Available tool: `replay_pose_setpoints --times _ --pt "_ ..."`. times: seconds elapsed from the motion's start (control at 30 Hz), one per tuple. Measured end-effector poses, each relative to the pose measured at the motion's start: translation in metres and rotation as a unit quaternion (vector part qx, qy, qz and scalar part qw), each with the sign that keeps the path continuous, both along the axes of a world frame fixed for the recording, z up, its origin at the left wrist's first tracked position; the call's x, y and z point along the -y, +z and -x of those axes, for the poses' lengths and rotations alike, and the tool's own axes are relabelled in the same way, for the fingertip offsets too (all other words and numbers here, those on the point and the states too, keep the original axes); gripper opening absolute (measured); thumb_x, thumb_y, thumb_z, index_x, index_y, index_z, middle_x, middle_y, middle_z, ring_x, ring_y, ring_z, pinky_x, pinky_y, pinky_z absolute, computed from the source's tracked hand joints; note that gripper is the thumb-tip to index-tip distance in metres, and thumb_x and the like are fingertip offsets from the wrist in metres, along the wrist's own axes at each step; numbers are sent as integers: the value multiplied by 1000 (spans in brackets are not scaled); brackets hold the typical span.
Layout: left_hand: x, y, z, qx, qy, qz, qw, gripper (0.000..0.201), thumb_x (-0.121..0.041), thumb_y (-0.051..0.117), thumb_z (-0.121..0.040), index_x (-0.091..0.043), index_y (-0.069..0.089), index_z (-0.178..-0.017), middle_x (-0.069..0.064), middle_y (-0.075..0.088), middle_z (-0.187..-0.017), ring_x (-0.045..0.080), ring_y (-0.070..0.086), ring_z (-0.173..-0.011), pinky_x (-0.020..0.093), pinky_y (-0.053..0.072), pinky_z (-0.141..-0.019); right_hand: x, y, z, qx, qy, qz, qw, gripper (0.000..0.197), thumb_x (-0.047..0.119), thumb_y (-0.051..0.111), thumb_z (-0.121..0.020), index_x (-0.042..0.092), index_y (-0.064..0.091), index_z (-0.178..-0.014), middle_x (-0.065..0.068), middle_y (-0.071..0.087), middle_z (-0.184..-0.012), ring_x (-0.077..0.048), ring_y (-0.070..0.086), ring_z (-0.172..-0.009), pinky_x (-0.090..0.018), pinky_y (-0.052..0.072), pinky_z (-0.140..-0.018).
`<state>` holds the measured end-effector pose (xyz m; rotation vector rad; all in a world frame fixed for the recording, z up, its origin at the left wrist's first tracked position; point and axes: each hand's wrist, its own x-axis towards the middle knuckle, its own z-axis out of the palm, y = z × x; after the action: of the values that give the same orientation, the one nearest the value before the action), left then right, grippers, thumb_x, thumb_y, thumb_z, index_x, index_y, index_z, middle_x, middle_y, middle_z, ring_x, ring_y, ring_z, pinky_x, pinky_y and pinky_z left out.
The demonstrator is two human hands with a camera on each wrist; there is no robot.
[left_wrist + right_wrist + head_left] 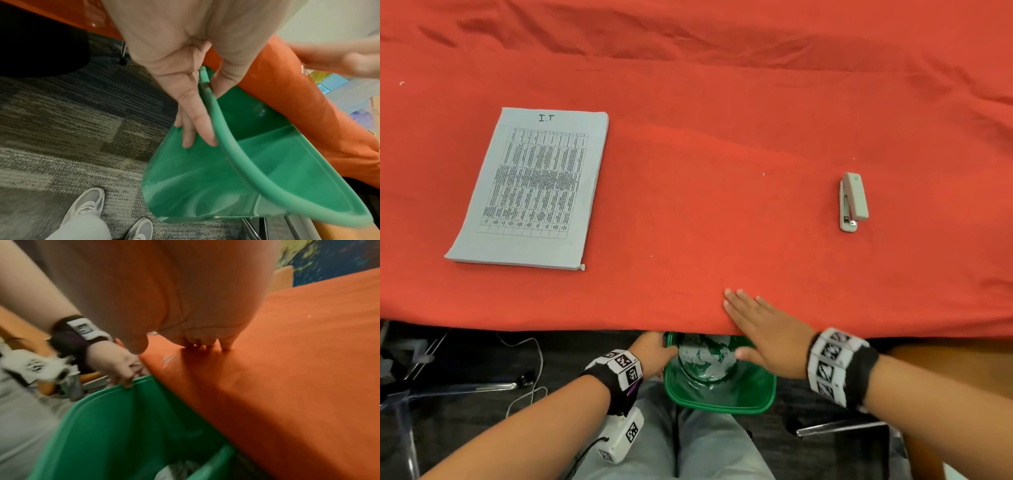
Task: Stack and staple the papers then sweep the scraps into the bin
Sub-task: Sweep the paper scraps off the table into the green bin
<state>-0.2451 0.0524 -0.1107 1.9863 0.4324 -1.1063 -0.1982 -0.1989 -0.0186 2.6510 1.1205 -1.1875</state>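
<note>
Closest to us are our knees in light trousers (709, 448), with grey shoes (88, 206) on the patterned carpet (61, 121) below.

Just past our knees we hold the green bin (722, 401) under the near edge of the table. Our left hand (652, 356) grips the bin's left rim: the thumb sits inside the wall and the fingers (197, 123) press on the outside. White paper scraps (709, 359) lie in the bottom of the bin.

Our right hand (760, 329) lies flat at the table edge, right above the bin. Its fingers are straight and rest on the red cloth (722, 205), and it holds nothing. The thumb hangs over the open bin. In the right wrist view one small white scrap (169, 359) lies on the cloth beside this hand, near the edge.

Farther back on the left, the stack of papers (530, 188) lies flat on the cloth, with a printed table on the top sheet. Farther back on the right lies the grey stapler (853, 201), well apart from the papers. A few tiny white bits dot the cloth between them.
</note>
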Motion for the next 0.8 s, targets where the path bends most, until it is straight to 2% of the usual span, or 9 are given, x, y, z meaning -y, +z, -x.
replay_pose_setpoints --times 0.03,0.1,0.13,0.2,0.27,0.37,0.47,0.6,0.8 --pt "1 2 -1 -2 -1 1 1000 27 -23 58 -83 -2 57 -100 20 59 -78 37 66 -64 54 57 -65 4 2 15 -14 6 8 1000 80 61 14 -94 12 -20 -147 -7 -23 -155 -24 -15 -145 -42 -3 -118" --pt "5 8 -2 0 8 8 1000 22 -18 56 -85 -1 57 -100 30 66 -85 39 69 -68 50 59 -63 12 3 38 -43 2 53 998 79 61 6 -94 6 -6 -149 -11 3 -158 -26 9 -146 -49 25 -115" --pt "6 10 -3 2 7 12 1000 17 -16 55 -87 -4 57 -99 32 67 -89 39 69 -68 47 59 -63 14 4 45 -65 7 49 997 82 63 0 -91 6 -3 -150 -9 5 -158 -24 10 -145 -49 29 -114" --pt "9 10 -3 3 5 15 1000 6 -15 55 -88 -12 56 -93 30 67 -90 37 68 -66 45 60 -63 17 11 47 -129 26 8 991 90 68 -6 -79 14 -5 -151 1 -10 -158 -12 -11 -143 -43 10 -121" --pt "8 4 -3 2 8 11 1000 15 -20 57 -85 -8 57 -95 31 67 -93 40 68 -71 50 58 -66 15 31 29 -128 -40 -27 991 86 68 -1 -78 24 1 -152 12 -12 -154 -3 -11 -139 -33 -4 -120" --pt "8 -3 -2 -3 8 11 1000 28 -28 58 -78 -5 58 -95 31 66 -95 43 67 -79 54 56 -69 11 51 -30 -68 -168 -78 980 72 64 12 -87 33 7 -151 17 -4 -155 -3 1 -139 -30 7 -118" --pt "12 7 -4 5 -2 -1 1000 8 -19 58 -86 -17 54 -79 25 69 -88 38 69 -73 45 59 -67 14 40 -109 23 -212 -99 972 62 43 29 -99 16 13 -153 1 3 -160 -12 7 -147 -28 8 -119" --pt "13 9 -5 10 7 1 1000 11 -13 56 -89 -20 51 -83 14 65 -77 25 64 -57 35 57 -58 17 6 -203 86 -265 -41 959 62 32 34 -101 4 11 -151 -13 1 -161 -22 5 -149 -33 9 -120" --pt "11 5 -6 2 0 -18 1000 13 -15 56 -89 -17 49 -78 11 61 -66 18 57 -47 31 54 -53 9 -17 -235 96 -284 2 954 64 37 31 -101 6 6 -152 -9 -4 -161 -22 1 -149 -42 9 -120"
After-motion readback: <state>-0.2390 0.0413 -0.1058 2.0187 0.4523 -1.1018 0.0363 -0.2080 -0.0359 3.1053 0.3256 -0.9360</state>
